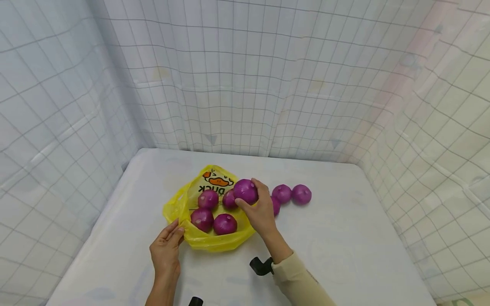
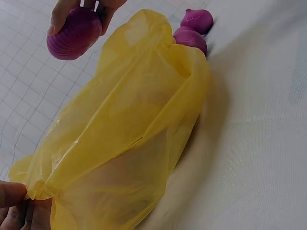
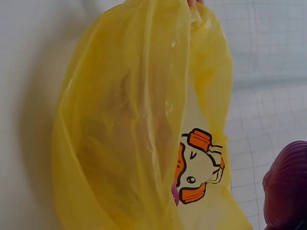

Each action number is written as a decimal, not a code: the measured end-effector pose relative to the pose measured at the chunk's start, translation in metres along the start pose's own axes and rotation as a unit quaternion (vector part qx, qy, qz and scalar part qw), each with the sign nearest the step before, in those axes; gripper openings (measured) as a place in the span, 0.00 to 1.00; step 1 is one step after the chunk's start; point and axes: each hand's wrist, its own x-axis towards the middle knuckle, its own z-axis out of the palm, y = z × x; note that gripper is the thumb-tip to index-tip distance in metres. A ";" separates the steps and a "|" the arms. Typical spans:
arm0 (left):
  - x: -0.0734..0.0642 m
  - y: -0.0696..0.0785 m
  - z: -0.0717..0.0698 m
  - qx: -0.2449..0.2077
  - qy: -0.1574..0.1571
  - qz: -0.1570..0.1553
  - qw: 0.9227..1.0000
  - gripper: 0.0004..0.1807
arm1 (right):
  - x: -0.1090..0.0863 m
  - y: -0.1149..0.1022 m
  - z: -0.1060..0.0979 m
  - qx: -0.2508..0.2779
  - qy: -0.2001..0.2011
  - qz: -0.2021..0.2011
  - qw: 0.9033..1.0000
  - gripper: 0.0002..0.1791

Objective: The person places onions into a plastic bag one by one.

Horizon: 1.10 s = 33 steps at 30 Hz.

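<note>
My left hand (image 1: pixel 167 246) pinches the near left rim of a yellow plastic bag (image 1: pixel 226 243) with a duck print inside. In the left wrist view, the thumb and fingers (image 2: pixel 12 195) grip the gathered film. My right hand (image 1: pixel 262 210) holds a purple onion (image 1: pixel 245 191) between thumb and fingers, above the bag's right side. Several purple onions lie in the bag's open mouth, among them a front onion (image 1: pixel 225 224) and a back left onion (image 1: pixel 208 199). The right wrist view shows the duck print (image 3: pixel 199 165) and the held onion (image 3: pixel 288 189) at the right edge.
To the right of the bag, three more onions sit on the white table (image 1: pixel 337 238); one onion (image 1: pixel 275 205) is partly behind my right hand, the others, such as the far right onion (image 1: pixel 301 194), stand side by side. Grid-patterned curtains (image 1: pixel 245 85) enclose the table.
</note>
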 end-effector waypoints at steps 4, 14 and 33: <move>0.000 0.001 -0.001 0.002 0.002 -0.001 1.000 0.21 | 0.001 -0.003 0.013 -0.003 -0.023 0.011 1.000 0.39; -0.001 0.002 -0.001 0.014 -0.003 -0.008 1.000 0.22 | 0.005 0.003 0.054 -0.032 -0.095 0.054 0.993 0.40; -0.001 0.000 -0.002 0.027 0.002 0.004 1.000 0.20 | 0.005 0.019 0.079 -0.114 -0.132 0.079 0.981 0.40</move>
